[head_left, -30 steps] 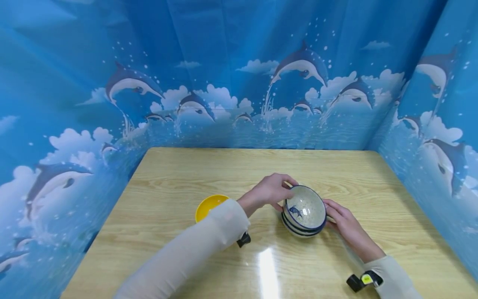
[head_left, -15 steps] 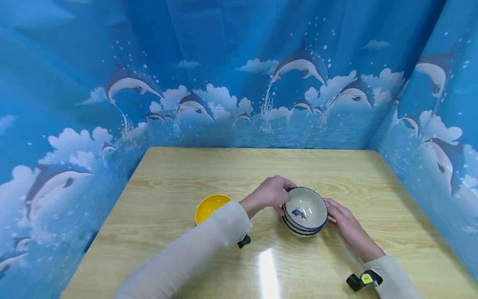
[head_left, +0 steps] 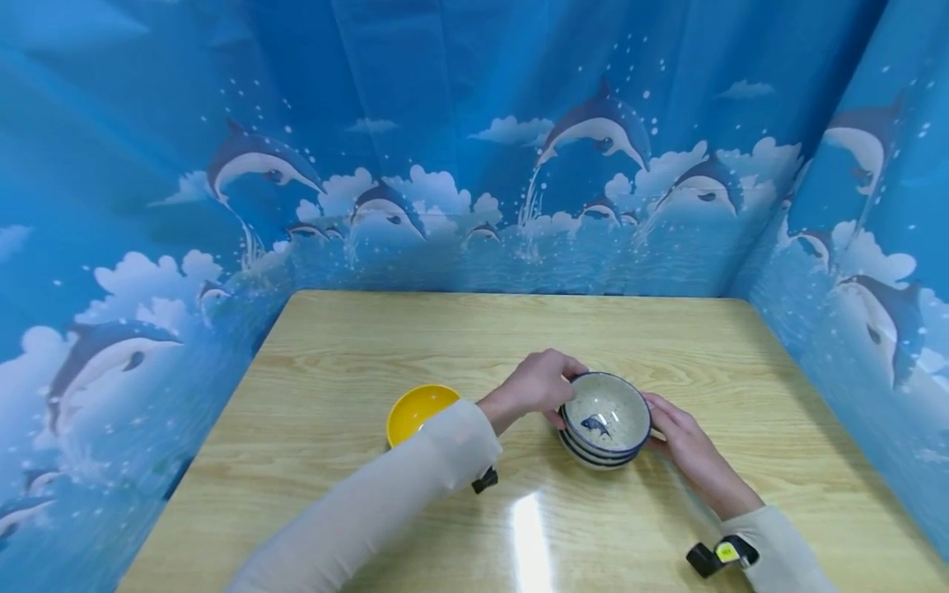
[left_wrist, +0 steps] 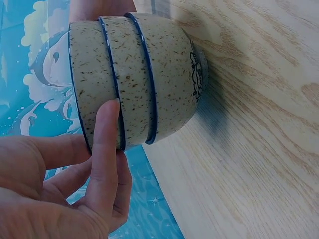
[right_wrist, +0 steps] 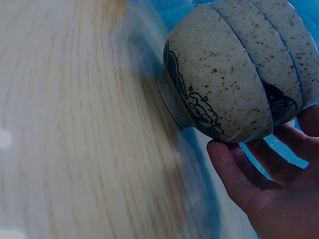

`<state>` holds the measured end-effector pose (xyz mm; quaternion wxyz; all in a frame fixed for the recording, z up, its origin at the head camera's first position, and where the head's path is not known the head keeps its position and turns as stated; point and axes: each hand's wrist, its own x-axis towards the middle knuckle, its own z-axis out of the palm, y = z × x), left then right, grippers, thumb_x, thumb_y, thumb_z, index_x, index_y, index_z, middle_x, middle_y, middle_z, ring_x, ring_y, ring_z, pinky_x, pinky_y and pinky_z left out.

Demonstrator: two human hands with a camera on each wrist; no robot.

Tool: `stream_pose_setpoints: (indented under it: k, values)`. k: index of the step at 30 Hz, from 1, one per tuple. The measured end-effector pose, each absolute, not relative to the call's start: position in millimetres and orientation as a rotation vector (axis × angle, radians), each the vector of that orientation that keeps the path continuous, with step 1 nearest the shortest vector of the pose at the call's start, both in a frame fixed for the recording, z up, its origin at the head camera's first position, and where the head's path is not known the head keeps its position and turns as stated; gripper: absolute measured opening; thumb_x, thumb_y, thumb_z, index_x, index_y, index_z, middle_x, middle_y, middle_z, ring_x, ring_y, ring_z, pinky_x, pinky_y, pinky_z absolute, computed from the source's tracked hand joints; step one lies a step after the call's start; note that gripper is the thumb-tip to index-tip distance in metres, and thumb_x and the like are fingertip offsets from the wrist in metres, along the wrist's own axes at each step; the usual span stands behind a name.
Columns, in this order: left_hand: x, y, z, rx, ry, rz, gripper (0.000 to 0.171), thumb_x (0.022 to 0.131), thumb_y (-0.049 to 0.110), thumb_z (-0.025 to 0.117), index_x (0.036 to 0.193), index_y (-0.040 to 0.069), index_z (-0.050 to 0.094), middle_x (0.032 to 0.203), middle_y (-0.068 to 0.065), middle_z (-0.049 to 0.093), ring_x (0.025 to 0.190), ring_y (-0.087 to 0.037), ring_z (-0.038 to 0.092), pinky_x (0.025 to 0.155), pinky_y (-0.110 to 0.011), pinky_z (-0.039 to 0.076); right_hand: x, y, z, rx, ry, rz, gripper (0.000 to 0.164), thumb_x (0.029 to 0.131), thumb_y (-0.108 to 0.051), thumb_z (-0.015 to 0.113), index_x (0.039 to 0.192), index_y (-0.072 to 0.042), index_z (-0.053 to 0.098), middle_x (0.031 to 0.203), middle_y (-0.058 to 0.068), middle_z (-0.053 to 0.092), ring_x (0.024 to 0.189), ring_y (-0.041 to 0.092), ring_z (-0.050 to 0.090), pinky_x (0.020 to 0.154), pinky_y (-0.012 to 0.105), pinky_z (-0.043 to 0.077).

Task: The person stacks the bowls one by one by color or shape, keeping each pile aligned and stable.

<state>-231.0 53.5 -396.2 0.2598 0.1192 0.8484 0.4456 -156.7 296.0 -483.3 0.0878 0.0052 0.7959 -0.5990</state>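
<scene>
Three speckled cream bowls with blue rims stand nested in a stack on the wooden table (head_left: 356, 346). The top bowl (head_left: 608, 403) shows a blue fish painted inside. On the stack's left, my left hand (head_left: 539, 381) grips the top bowl at its rim. In the left wrist view its fingertips (left_wrist: 107, 112) lie along the outer walls near the upper two rims. My right hand (head_left: 685, 445) holds the stack from the right. In the right wrist view, one fingertip touches the lower wall of the bottom bowl (right_wrist: 214, 79), while other fingers reach the bowls above.
A yellow bowl (head_left: 415, 409) stands to the left, partly hidden by my left sleeve (head_left: 400, 486). Blue dolphin-print curtains (head_left: 474, 148) close off the table's back and sides. A black wrist camera (head_left: 704, 560) sits at my right cuff.
The top bowl has settled lower and slightly to the right, more level in the stack, with my left hand following it. My right hand has barely moved.
</scene>
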Motion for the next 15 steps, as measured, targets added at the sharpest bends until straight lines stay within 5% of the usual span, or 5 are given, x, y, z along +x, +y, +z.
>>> stream_pose_setpoints:
  k: [8,15]
  values:
    - [-229.6,55.7,-398.7,0.329,2.323,1.21,0.049,0.102,-0.009,0.062,0.146,0.01,0.069,0.14,-0.011,0.07,0.072,-0.019,0.074,0.059,-0.034,0.068,-155.7,296.8,-482.4,0.007,2.37,-1.758,0.06,0.122,-0.03,0.026,0.164,0.013,0.029,0.169,0.036,0.033,0.114,-0.023,0.05,0.097,0.012,0.054]
    - [-230.3,51.9,-396.9,0.325,2.323,1.211,0.042,0.104,-0.002,0.067,0.144,0.011,0.071,0.136,-0.009,0.072,0.088,-0.019,0.075,0.058,-0.03,0.066,-155.8,298.2,-482.8,-0.008,2.365,-1.783,0.06,0.122,-0.03,0.029,0.163,0.014,0.031,0.167,0.035,0.036,0.115,-0.022,0.051,0.098,0.014,0.056]
